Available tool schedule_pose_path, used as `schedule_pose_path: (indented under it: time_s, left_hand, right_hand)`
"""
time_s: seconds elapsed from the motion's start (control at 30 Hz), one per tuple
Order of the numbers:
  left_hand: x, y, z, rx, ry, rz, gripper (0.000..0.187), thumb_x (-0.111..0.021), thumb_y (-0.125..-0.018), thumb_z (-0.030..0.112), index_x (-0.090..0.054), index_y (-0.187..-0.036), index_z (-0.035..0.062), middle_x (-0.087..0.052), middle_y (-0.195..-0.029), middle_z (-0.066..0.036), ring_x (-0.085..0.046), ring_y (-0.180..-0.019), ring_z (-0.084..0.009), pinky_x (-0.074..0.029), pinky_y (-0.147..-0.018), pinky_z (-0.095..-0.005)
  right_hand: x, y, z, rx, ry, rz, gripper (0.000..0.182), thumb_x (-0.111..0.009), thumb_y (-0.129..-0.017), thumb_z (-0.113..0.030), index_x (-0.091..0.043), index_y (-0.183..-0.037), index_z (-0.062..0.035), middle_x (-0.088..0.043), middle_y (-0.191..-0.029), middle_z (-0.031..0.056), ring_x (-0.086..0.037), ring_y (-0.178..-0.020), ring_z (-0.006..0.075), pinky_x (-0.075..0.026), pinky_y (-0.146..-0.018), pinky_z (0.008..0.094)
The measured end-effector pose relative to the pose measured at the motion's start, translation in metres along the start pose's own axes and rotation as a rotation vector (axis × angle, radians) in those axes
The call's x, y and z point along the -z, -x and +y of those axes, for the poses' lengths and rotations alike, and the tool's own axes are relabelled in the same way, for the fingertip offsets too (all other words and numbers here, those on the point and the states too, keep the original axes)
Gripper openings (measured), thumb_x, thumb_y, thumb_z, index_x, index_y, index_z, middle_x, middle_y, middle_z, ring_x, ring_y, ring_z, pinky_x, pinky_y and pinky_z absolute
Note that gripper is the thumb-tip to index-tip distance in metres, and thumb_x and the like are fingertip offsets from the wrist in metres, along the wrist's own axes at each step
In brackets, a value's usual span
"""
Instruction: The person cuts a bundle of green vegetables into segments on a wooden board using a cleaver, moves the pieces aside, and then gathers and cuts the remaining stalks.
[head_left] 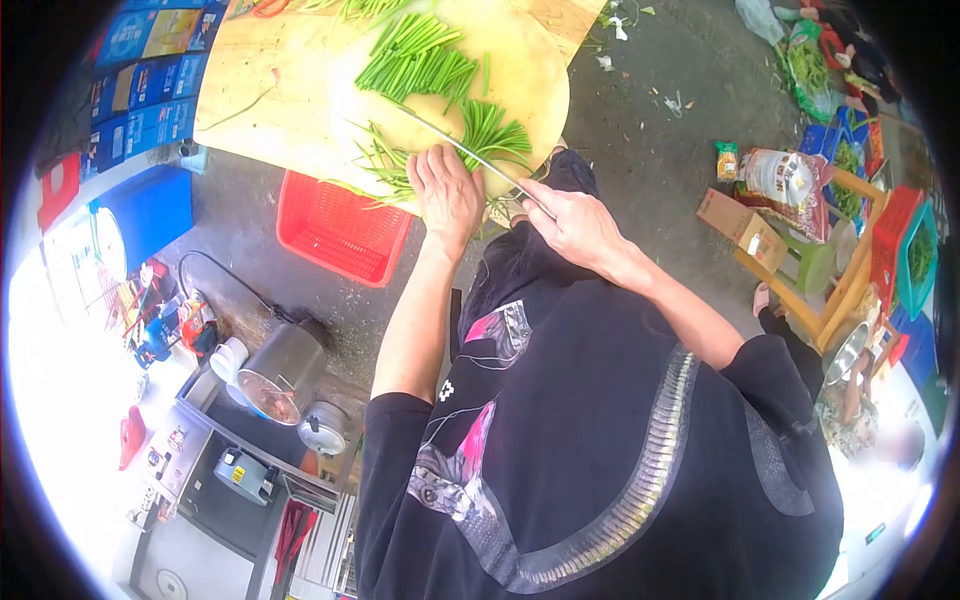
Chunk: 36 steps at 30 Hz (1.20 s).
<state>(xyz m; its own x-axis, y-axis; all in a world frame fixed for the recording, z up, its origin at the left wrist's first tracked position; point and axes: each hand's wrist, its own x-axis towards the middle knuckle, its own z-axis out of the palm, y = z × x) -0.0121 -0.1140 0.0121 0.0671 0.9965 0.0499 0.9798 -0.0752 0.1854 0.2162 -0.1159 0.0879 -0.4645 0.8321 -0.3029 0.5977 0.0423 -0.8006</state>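
Near the edge of a round wooden board (pixel 535 70), my right hand (pixel 580 228) is closed around the handle of a kitchen knife (pixel 455 145). Its long thin blade reaches up and left across a bunch of slender green stalks (pixel 497 135). My left hand (pixel 447 198) lies on the lower part of this bunch, just below the blade, with its fingers bent and holding the stalks down. Behind the blade lies a pile of cut green stalk pieces (pixel 415 58). My left fingertips are partly hidden among the stalks.
Below the board on the floor stands a red plastic basket (pixel 345 228). Left are a blue bin (pixel 150 220), stacked blue boxes (pixel 160 75) and a large metal pot (pixel 282 370). A filled sack (pixel 785 190), cardboard box (pixel 742 228) and wooden frame (pixel 830 300) stand right, near another person.
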Motion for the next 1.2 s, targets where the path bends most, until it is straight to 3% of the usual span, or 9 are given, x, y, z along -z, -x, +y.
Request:
schedule_pose_path:
  time_s: [0.67, 1.1, 1.2]
  left_hand:
    - [-0.003, 0.001, 0.000, 0.001, -0.001, -0.014, 0.063, -0.075, -0.093, 0.031, -0.055, -0.137, -0.0093, -0.057, -0.139, -0.025, -0.049, -0.137, -0.0422, -0.030, -0.124, -0.0615]
    - [0.000, 0.000, 0.001, 0.012, 0.028, 0.008, 0.062, -0.074, -0.095, 0.031, -0.054, -0.140, -0.0061, -0.057, -0.136, -0.024, -0.050, -0.136, -0.0423, -0.030, -0.124, -0.0618]
    - [0.001, 0.001, 0.001, 0.015, 0.084, -0.006, 0.062, -0.074, -0.093, 0.027, -0.053, -0.138, -0.0104, -0.055, -0.141, -0.028, -0.048, -0.137, -0.0458, -0.029, -0.124, -0.0623]
  right_hand:
    - [0.007, 0.003, -0.001, -0.038, 0.031, -0.036, 0.045, -0.060, -0.109, -0.030, -0.065, -0.147, -0.0054, -0.078, -0.119, 0.0237, -0.076, -0.102, 0.0438, -0.062, -0.088, 0.0495]
    - [0.008, 0.001, 0.005, 0.055, 0.013, 0.020, 0.042, -0.059, -0.109, -0.030, -0.067, -0.140, -0.0030, -0.077, -0.108, 0.0255, -0.075, -0.095, 0.0449, -0.060, -0.081, 0.0534]
    - [0.005, 0.001, 0.007, 0.046, -0.011, 0.026, 0.042, -0.059, -0.109, -0.030, -0.068, -0.140, -0.0026, -0.077, -0.108, 0.0260, -0.075, -0.094, 0.0450, -0.060, -0.081, 0.0528]
